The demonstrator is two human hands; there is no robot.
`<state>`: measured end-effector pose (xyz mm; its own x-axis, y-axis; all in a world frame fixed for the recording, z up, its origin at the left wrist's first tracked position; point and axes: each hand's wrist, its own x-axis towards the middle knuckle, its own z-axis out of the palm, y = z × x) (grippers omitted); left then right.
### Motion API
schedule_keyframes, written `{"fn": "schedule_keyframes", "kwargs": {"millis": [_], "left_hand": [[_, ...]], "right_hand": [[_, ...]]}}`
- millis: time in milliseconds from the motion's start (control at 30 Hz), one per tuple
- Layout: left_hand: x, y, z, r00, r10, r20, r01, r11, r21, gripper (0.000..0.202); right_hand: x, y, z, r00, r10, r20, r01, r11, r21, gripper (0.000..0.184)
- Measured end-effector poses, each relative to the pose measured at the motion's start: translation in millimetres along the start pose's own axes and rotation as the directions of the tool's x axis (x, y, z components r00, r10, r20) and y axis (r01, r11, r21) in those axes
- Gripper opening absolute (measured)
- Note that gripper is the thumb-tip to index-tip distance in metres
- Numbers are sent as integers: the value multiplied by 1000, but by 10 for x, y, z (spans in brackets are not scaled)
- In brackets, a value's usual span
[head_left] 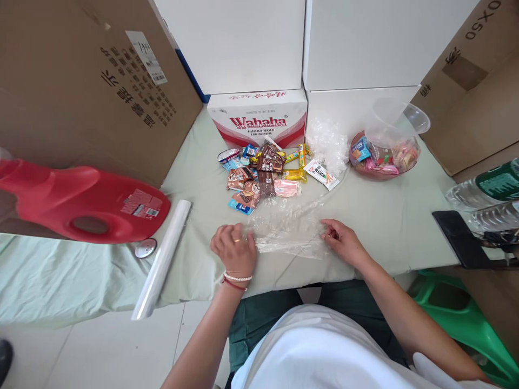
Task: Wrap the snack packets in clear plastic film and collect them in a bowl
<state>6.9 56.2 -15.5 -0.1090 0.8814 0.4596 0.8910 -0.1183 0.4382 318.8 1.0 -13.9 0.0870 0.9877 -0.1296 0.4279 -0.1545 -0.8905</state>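
- Clear plastic film lies flat and crinkled on the green cloth, right at the near table edge, stretched between both hands. Whether it is a bag or a loose sheet, I cannot tell.
- Left hand is at the film's left end, fingers curled down and closed over the edge, knuckles up.
- Right hand is at the right end, fingertips pinched together on the edge, palm low to the cloth.
- My read on the step: the film is being pulled out and smoothed across its width, and nothing sits on it yet.
- Just beyond the film lies the snack pile, a loose heap of small packets, close but apart from it.
- Farther right, a clear bowl holds more packets, with crumpled plastic beside it.
- At the left, a film roll hangs over the table edge, near a red jug.
- What the next move calls for, as I judge it: even tension from both pinches, since thin film clings and folds on itself once one side slackens.
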Motion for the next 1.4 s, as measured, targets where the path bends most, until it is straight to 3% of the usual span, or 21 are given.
{"fn": "schedule_keyframes", "kwargs": {"millis": [33, 67, 100, 167, 200, 300, 400, 467, 533, 567, 633, 700, 767, 833, 933, 1033, 1167, 1300, 1400], "left_hand": [[-8, -22, 9, 990, 135, 50, -133, 990, -42, 25], [-2, -48, 14, 952, 272, 143, -257, 960, -114, 26], [18, -75, 16, 886, 392, 248, -347, 915, -207, 33], [87, -125, 9, 757, 515, 403, -382, 848, -368, 44], [130, -147, 1, 731, 518, 443, -350, 843, -408, 44], [239, -198, -23, 739, 436, 514, -229, 879, -418, 40], [271, -224, -35, 697, 439, 567, -218, 883, -416, 37], [250, -216, -42, 689, 456, 563, -240, 877, -416, 35], [217, -187, -62, 703, 450, 551, -235, 878, -417, 31], [205, -167, -76, 710, 441, 549, -218, 879, -425, 30], [195, -132, -107, 715, 421, 558, -168, 878, -448, 31], [205, -120, -127, 716, 396, 575, -122, 882, -456, 35], [220, -139, -132, 714, 375, 591, -120, 897, -425, 38], [224, -184, -126, 718, 361, 595, -164, 918, -360, 38], [197, -259, -112, 737, 357, 574, -226, 930, -289, 39], [149, -292, -98, 760, 356, 544, -230, 930, -287, 41], [87, -247, -94, 788, 363, 497, -300, 932, -206, 35], [66, -202, -104, 736, 466, 491, -435, 881, -184, 40], [78, -258, -110, 676, 506, 536, -484, 853, -194, 58]], "right_hand": [[-4, 2, -4, 1000, 8, 2, -8, 1000, 2, 44], [-8, 5, -9, 1000, 18, 7, -18, 1000, 5, 44], [-11, 9, -18, 1000, 26, 11, -26, 1000, 9, 44], [-11, 25, -52, 999, 31, 9, -31, 1000, 7, 45], [-8, 37, -82, 1000, 24, 2, -24, 1000, -4, 44], [10, 81, -238, 1000, -28, 1, 28, 993, -111, 41], [17, 53, -447, 998, -62, 22, 66, 946, -318, 33], [-1, -64, -524, 991, -114, -76, 65, 878, -474, 30], [-38, -251, -473, 964, -232, -131, 118, 812, -572, 30], [-61, -350, -391, 953, -292, -84, 190, 789, -585, 31], [-115, -506, -138, 916, -376, 139, 390, 753, -530, 33], [-180, -548, 156, 837, -411, 360, 541, 717, -439, 34], [-269, -467, 379, 760, -417, 499, 623, 684, -378, 41], [-395, -316, 459, 704, -408, 581, 663, 671, -332, 50], [-655, -117, 308, 664, -379, 645, 659, 703, -266, 59], [-935, -65, -7, 660, -355, 662, 627, 746, -226, 53], [-1092, -163, -344, 675, -373, 637, 581, 800, -148, 29], [-793, -235, -344, 815, -460, 354, 546, 814, -200, 27], [-389, -218, -218, 831, -504, 236, 556, 750, -358, 32]]}}
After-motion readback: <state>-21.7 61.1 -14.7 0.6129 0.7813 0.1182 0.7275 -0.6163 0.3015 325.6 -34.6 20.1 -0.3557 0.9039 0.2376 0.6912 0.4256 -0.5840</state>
